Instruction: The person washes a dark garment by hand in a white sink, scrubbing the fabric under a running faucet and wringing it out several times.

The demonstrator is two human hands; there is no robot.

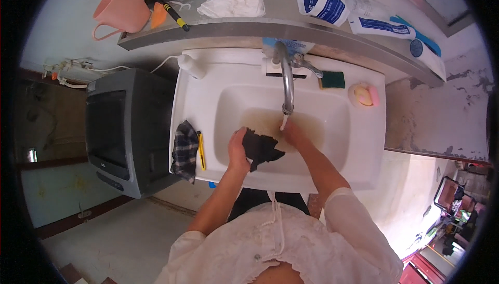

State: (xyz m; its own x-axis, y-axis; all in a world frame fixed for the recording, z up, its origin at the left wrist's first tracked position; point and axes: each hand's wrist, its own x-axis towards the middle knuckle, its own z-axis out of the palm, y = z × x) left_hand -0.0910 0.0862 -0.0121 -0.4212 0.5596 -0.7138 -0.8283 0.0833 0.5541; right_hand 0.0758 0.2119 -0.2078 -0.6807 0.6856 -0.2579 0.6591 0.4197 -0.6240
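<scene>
Over the left half of a white sink (pixel 338 143), my left hand (pixel 238 149) is closed on a black cloth (pixel 262 148), crumpled and hanging with uneven edges. My right hand (pixel 294 134) is in the basin under the metal faucet (pixel 286 76), where a whitish stream of water (pixel 284 122) falls beside its fingers. Those fingers are blurred and partly hidden, so I cannot make out whether they grip anything. Brownish water (pixel 312 124) lies in the bottom of the basin.
A plaid cloth (pixel 184 151) and a yellow utility knife (pixel 201 151) lie on the left rim. A white bottle (pixel 191 66), a green sponge (pixel 332 80) and soap (pixel 365 95) sit along the back. The shelf (pixel 218 27) above holds a pink mug (pixel 122 7) and tubes.
</scene>
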